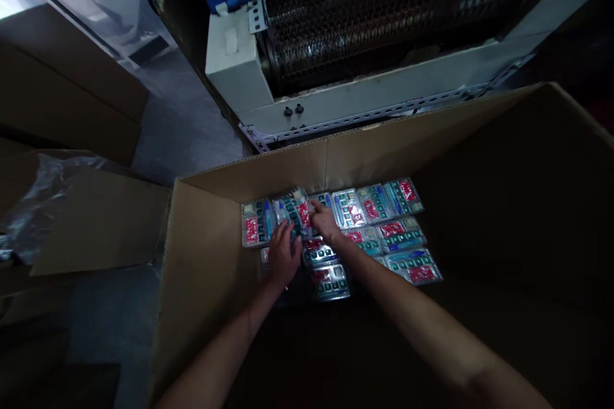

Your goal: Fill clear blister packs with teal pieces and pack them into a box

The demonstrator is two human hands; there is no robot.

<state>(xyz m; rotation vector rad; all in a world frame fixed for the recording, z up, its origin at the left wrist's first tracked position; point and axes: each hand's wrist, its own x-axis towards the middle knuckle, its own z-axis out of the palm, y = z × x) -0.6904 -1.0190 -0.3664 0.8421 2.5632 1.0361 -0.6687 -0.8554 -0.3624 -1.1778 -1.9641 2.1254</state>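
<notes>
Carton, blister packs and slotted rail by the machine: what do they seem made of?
The carton looks like matte brown cardboard, going by its folded flaps. The blister packs seem clear glossy plastic, with glare on their shells; the backing is hard to tell. The slotted angle rail looks like pale painted steel, with punched holes and a smooth coat.

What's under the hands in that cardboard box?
The left hand and right hand are on clear plastic blister packs of teal and red parts inside the cardboard box. Whatever is directly beneath the hands is hidden.
</notes>
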